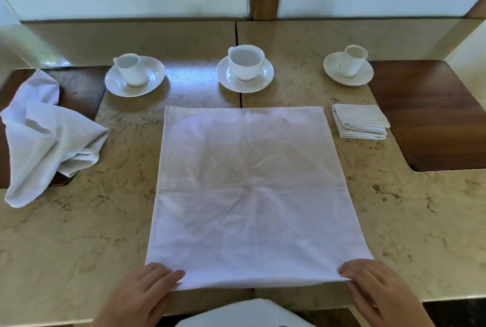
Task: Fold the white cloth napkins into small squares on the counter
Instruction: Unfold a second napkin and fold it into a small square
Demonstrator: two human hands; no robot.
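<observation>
We see the left hand [142, 287] pinching the open napkin [249, 195] at its 7 o'clock corner, the right hand [373, 284] at 5. Thin creased cotton, flat on the mottled stone counter [79, 234]. Folded napkin [361, 121] at 2 o'clock, crumpled napkin [44, 139] at 9. Wrists cut off.

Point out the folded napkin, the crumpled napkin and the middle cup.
folded napkin [360, 121]: head view, on its top layer.
crumpled napkin [44, 137]: head view, on the bunched cloth near its middle.
middle cup [246, 64]: head view, on its outer wall facing the camera.
</observation>
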